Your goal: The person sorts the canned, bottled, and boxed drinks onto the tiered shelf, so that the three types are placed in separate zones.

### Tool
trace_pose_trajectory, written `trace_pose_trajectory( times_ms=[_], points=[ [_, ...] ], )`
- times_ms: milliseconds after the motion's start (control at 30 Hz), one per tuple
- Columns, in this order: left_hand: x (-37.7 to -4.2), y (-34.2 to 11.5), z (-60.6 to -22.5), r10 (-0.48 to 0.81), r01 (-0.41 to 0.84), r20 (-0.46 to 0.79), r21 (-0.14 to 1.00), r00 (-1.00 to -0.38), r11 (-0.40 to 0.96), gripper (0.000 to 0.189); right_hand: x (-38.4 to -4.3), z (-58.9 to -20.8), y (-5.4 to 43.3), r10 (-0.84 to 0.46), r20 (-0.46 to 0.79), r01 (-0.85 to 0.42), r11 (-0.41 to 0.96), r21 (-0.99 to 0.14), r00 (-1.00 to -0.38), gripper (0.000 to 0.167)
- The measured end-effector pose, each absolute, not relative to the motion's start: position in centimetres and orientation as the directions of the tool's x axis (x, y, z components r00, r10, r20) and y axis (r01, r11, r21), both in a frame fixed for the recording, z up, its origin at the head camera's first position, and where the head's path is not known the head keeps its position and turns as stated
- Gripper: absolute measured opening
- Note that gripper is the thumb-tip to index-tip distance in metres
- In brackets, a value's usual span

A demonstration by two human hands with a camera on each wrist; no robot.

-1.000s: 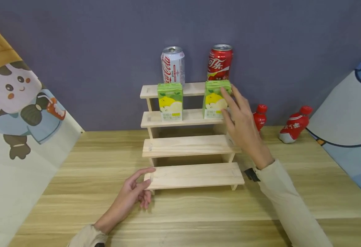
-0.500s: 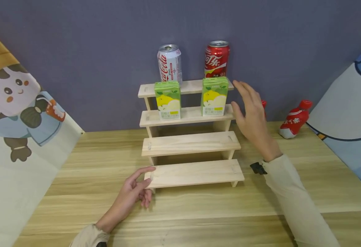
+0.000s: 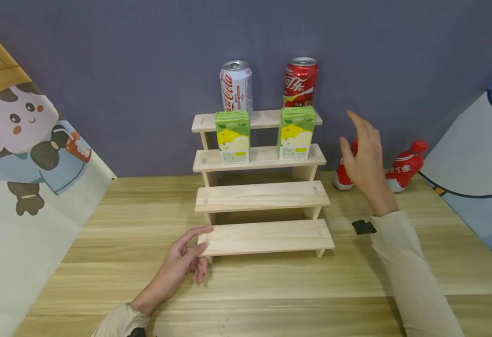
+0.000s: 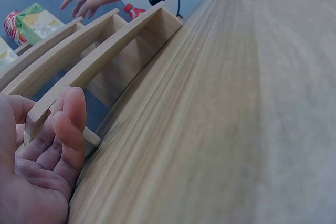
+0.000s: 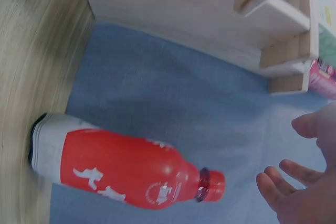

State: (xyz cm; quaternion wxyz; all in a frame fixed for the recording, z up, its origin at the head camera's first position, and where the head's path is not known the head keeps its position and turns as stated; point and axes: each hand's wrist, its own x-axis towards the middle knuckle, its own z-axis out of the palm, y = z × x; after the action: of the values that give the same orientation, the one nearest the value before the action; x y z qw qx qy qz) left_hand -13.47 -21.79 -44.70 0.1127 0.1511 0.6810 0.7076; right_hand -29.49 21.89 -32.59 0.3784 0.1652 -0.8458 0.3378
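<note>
My left hand [image 3: 174, 269] pinches the left end of the lowest step of a four-tier wooden display shelf [image 3: 263, 196], with thumb and fingers around the board [image 4: 94, 61]. To the right of the shelf, my right hand [image 3: 369, 161] is raised with fingers apart and holds nothing. It partly covers a red bottle [image 3: 343, 174] behind it; the right wrist view shows that bottle [image 5: 121, 166] with its red cap near my fingertips. Two green juice boxes, one left [image 3: 233, 138] and one right [image 3: 296, 133], stand on the second tier from the top.
Behind the juice boxes, a white cola can [image 3: 236, 86] and a red cola can [image 3: 301, 83] stand on the top tier. A second red bottle [image 3: 406, 164] leans farther right. A dark blue backdrop [image 3: 157, 93] rises behind the wooden table [image 3: 271, 295].
My right hand has come away from the right juice box and moved right to the red bottles. That box stays on its tier. My left hand keeps its hold on the shelf.
</note>
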Motion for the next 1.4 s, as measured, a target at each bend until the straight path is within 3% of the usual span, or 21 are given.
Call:
trace_pose_trajectory(
  times_ms=[233,800,1000,1267,1400],
  points=[
    [-13.4,-21.8,-44.6,0.364,0.043,0.058,0.998,-0.930,-0.050,0.044,-30.0,-32.8,23.3,0.013,0.737,-0.491,0.738,-0.463,-0.676,0.059],
    [-13.3,-21.8,-44.6,0.360,0.040,0.050,0.999,-0.932,-0.036,0.044,-31.1,-35.6,25.1,0.073,0.507,-0.274,0.771,-0.575,-0.859,0.066],
    [-13.3,-21.8,-44.7,0.362,0.042,0.054,0.998,-0.930,-0.041,0.044,-31.9,-37.9,25.3,0.082,0.496,-0.250,0.787,-0.565,-0.864,0.059],
    [-13.4,-21.8,-44.7,0.363,0.041,0.053,0.998,-0.930,-0.039,0.044,-32.0,-38.7,25.3,0.069,0.487,-0.261,0.774,-0.577,-0.871,0.092],
    [-13.4,-21.8,-44.7,0.363,0.043,0.056,0.998,-0.930,-0.042,0.044,-32.2,-39.0,25.6,0.052,0.504,-0.283,0.777,-0.562,-0.862,0.097]
  ],
)
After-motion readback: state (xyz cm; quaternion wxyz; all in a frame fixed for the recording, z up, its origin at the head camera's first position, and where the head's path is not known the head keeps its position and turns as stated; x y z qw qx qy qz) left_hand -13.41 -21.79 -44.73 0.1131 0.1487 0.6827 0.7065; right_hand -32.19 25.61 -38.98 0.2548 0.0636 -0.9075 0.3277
